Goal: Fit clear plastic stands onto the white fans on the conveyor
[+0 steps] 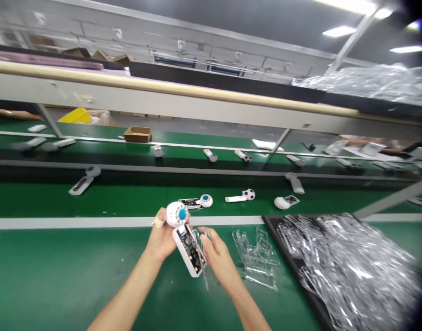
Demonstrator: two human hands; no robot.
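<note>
My left hand point(159, 242) grips a white handheld device point(177, 215) by its round head, which has a blue centre and grey marks around it. The device's handle points down and to the right, its black circuit board point(190, 248) bare toward me. In my right hand point(218, 257) is a clear plastic cover point(208, 276), pinched at its upper end. It hangs along the right edge of the handle; whether they touch, I cannot tell. Several loose clear plastic covers point(257, 257) lie just right of my right hand.
At the right, a black tray point(283, 248) bears a heap of clear plastic pieces point(356, 271). Several similar devices, including a football-patterned one point(243, 196), lie on the green belt point(135, 193) ahead. A shelf rail point(183, 96) crosses above; a brown box point(138, 134) stands beyond.
</note>
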